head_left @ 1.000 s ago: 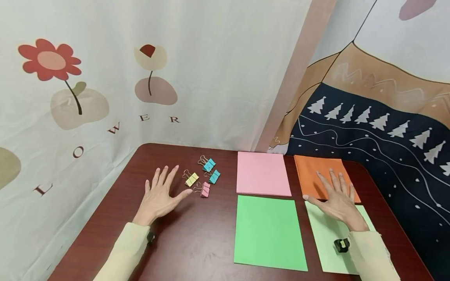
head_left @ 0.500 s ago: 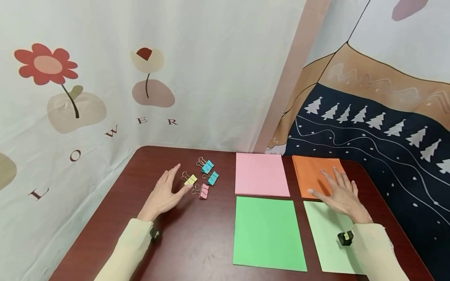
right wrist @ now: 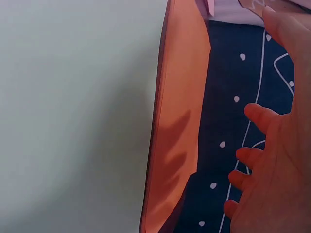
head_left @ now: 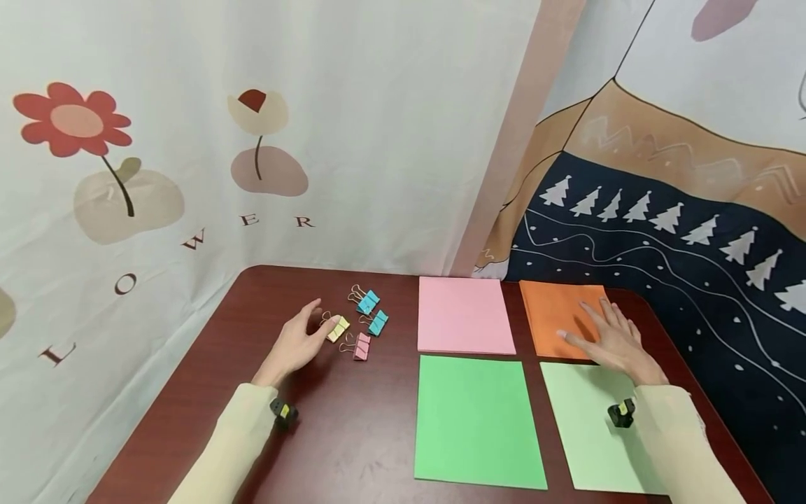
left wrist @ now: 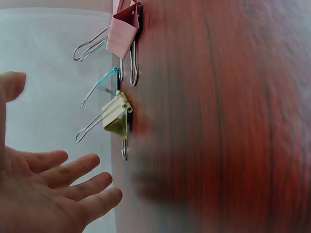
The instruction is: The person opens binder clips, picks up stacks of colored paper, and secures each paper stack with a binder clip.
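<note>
My left hand is held just left of the yellow binder clip, its thumb tip overlapping the clip in the head view. In the left wrist view the fingers are spread and apart from that clip, holding nothing. A pink binder clip stands nearer me, and two blue binder clips lie farther back. Over the stack of orange paper hovers my right hand, fingers loosely spread and nothing in it. The right wrist view shows its shadow on the orange sheets.
Pink paper lies at the table's back edge, with bright green paper in front of it. Pale green paper lies under the right forearm. Printed curtains enclose the brown table at the back and sides.
My left hand has moved closer to the yellow clip, its thumb and fingers drawing nearer each other. The right hand has shifted slightly over the orange paper. The head view has tilted a little.
</note>
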Demonstrator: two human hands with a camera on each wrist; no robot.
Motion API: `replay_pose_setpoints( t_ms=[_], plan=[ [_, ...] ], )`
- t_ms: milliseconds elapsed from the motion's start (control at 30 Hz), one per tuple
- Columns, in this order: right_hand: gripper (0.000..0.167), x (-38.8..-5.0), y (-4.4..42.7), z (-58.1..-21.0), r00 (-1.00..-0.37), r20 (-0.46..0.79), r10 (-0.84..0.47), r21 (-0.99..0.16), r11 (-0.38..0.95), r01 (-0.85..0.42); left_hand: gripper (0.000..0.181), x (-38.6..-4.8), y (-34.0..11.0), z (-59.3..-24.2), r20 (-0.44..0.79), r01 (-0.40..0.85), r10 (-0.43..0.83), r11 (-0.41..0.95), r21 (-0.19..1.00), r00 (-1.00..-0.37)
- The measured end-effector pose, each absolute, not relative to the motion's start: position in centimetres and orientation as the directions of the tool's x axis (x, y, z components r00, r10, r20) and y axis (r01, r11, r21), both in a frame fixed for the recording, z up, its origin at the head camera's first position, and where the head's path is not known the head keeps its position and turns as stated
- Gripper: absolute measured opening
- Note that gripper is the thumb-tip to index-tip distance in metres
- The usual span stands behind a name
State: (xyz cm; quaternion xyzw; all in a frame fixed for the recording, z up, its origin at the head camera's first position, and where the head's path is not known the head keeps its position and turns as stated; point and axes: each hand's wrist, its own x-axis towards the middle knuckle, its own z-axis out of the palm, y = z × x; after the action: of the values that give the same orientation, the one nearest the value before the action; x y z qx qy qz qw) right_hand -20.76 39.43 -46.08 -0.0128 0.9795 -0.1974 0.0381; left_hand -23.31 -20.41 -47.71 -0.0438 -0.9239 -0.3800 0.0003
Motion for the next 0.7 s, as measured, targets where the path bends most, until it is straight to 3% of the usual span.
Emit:
replay_pose_setpoints(
  t_ms=[333,700],
  plan=[
    [0.102,-22.8,40.5,-46.3,-0.991,-0.125,-0.051,-0.376,0.927,0.0,0.063,-24.5,-19.6,-48.4,0.065,0.095,0.069,0.675,0.732,-0.995],
    [0.1,-23.9,41.7,-47.4,-0.984,-0.17,-0.058,-0.415,0.91,0.018,0.036,-25.1,-18.9,-48.6,0.114,0.072,-0.005,0.748,0.66,-0.993]
  ],
)
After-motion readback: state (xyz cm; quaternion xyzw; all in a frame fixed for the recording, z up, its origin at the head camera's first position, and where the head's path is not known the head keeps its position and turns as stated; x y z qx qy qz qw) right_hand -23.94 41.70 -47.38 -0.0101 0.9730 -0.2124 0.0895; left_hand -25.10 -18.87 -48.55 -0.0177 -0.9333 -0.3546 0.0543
